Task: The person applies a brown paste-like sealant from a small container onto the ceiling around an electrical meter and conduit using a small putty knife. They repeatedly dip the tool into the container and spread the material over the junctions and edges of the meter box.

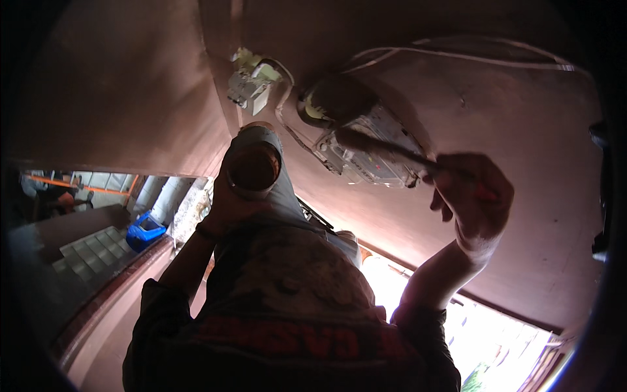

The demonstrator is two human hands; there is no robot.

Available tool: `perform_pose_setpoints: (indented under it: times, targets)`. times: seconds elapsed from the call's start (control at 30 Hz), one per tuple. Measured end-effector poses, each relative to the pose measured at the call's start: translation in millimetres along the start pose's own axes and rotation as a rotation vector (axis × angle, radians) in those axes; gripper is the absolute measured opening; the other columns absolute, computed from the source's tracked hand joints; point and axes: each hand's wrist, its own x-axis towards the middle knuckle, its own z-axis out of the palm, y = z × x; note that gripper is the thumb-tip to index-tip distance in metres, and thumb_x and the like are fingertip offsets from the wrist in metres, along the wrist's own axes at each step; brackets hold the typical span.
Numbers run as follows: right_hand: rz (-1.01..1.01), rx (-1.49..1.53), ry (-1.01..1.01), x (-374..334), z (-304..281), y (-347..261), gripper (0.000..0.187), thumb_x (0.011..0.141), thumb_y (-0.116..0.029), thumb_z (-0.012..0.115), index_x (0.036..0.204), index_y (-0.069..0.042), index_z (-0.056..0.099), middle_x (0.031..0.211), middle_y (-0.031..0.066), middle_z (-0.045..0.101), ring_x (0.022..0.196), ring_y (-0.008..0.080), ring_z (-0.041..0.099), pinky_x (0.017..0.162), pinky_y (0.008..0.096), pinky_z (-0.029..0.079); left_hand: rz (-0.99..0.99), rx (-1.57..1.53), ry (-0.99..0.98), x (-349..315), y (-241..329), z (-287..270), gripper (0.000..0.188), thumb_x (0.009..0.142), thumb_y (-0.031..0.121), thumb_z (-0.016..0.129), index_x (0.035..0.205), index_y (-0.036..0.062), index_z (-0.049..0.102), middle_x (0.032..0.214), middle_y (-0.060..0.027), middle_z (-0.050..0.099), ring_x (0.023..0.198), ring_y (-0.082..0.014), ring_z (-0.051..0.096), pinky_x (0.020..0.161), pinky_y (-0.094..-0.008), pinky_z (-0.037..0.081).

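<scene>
Nearest, filling the lower middle: a dark, paint-flecked shirt (pixel 287 307) with red lettering across it, blocking most of what lies below. Rising from it on the left, a sleeved forearm to the left hand (pixel 225 206), grip wrapped shut around a round brownish container (pixel 253 168) with its open mouth turned toward the camera; grey cloth behind it, pressed close. On the right, a bare forearm up to the right hand (pixel 473 196), grip clamped on the thin dark handle of a long paintbrush (pixel 392 151), thumb and fingers pinched together, the lower fingers curled loose beneath. Brush head lying against a pale rectangular electrical fitting (pixel 366 153) fixed to the reddish-brown ceiling (pixel 496 117), the handle crossing in front of the fitting's right part. Just up and left of that fitting, a dark round opening with a yellowish rim (pixel 320 104), and farther left a small white terminal block (pixel 250 83) with loose ends, mounted beside a ceiling ridge. Thin white cables (pixel 470 57) curving over the ceiling toward the upper right. Far off at lower left: grey steps (pixel 91 251), a blue bin (pixel 147 230), and an orange rail (pixel 85 188). At lower right, glaring daylight through an opening (pixel 496 333), detail washed out.
</scene>
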Motion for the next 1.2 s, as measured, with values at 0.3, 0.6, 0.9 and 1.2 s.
perform_pose_setpoints:
  times: [0.3, 0.6, 0.9, 1.2]
  targets:
    - [0.268, 0.623, 0.413, -127.1, -66.1, 124.0, 0.006, 0.092, -0.006, 0.062, 0.091, -0.001, 0.059, 0.062, 0.0051, 0.055, 0.043, 0.0075, 0.044, 0.037, 0.0222, 0.032, -0.122, -0.013, 0.007, -19.4, -28.2, 0.4, 0.089, 0.058, 0.011, 0.094, 0.134, 0.0031, 0.049, 0.128, -0.0114, 0.059, 0.119, -0.0233, 0.058, 0.104, -0.0410, 0.048]
    - [0.745, 0.218, 0.509, -179.8, -18.4, 223.4, 0.027, 0.093, -0.026, 0.070, 0.101, -0.001, 0.068, 0.076, 0.0031, 0.066, 0.062, 0.0109, 0.060, 0.056, 0.0271, 0.049, 0.159, -0.097, -0.326, 1.8, 30.3, 4.3, 0.062, 0.074, -0.013, 0.071, 0.130, -0.0029, 0.050, 0.104, -0.0148, 0.061, 0.091, -0.0276, 0.060, 0.077, -0.0431, 0.051]
    - [0.582, 0.297, 0.452, -178.0, 20.6, 269.2, 0.030, 0.096, -0.026, 0.065, 0.108, 0.001, 0.067, 0.083, 0.0055, 0.070, 0.075, 0.0097, 0.065, 0.064, 0.0275, 0.052, -0.068, -0.061, -0.378, -5.9, 77.4, -5.4, 0.061, 0.075, -0.001, 0.068, 0.133, 0.0008, 0.051, 0.126, -0.0096, 0.059, 0.117, -0.0222, 0.055, 0.102, -0.0411, 0.042]
    - [0.317, 0.417, 0.537, -126.1, 30.7, 276.3, 0.021, 0.094, -0.018, 0.067, 0.105, -0.001, 0.070, 0.089, 0.0143, 0.072, 0.084, 0.0214, 0.071, 0.075, 0.0353, 0.055, 0.258, -0.157, -1.041, 46.5, 149.9, 45.7, 0.033, 0.074, -0.005, 0.061, 0.104, 0.0029, 0.048, 0.087, -0.0072, 0.051, 0.074, -0.0210, 0.049, 0.066, -0.0375, 0.040]
